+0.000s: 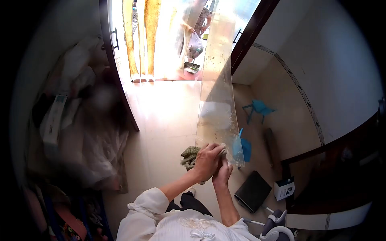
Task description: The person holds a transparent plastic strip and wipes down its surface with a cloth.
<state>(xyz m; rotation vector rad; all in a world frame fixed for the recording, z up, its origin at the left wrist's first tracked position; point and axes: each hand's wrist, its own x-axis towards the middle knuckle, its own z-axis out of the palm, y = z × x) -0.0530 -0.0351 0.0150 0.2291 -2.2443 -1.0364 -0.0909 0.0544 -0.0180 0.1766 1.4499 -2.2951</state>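
A long, clear plastic curtain strip (217,92), specked with dirt, hangs down from the doorway to in front of my body. My left hand (207,162) is closed around a rumpled grey-green cloth (189,156), part of which pokes out past the fingers at the strip's lower end. Just below and to the right, my right hand (222,173) is closed at the bottom of the strip, pressed close to the left. The fingers of both hands overlap, so the exact grip of the right one is partly hidden.
Bright light comes through the open doorway, where other clear strips hang and a person holds a plastic bag (195,46). Blue stools (261,107) stand on the right. A black flat item (253,191) and a white box (284,188) lie nearby. Plastic-covered goods (96,152) fill the left.
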